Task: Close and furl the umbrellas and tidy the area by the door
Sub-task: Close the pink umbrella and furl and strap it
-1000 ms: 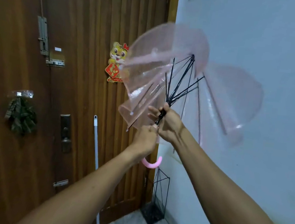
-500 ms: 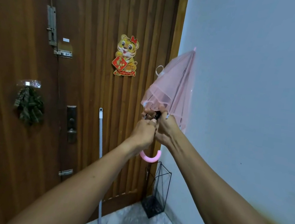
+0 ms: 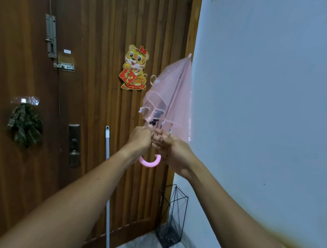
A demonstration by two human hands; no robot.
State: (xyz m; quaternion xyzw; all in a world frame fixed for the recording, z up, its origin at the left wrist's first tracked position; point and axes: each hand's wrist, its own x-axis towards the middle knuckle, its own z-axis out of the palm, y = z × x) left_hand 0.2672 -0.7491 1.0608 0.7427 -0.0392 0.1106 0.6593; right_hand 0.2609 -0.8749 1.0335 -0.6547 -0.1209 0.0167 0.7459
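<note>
Right hand (image 3: 171,148) slipped below folded sheer pink umbrella (image 3: 170,96), fingers (image 3: 158,136) loose, left hand (image 3: 139,137) gripping it above smooth hooked handle (image 3: 149,163)

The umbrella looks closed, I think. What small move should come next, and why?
Probably bring the right hand up around the umbrella and gather its loose folds. The left hand grips it just above the pink handle, but it hangs baggy and the strap dangles unfastened.

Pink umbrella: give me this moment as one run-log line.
pink umbrella: collapsed, canopy loose, tip up | left hand: grips shaft above hooked handle | right hand: fingers loose beside shaft | wire stand: on floor by door
</note>
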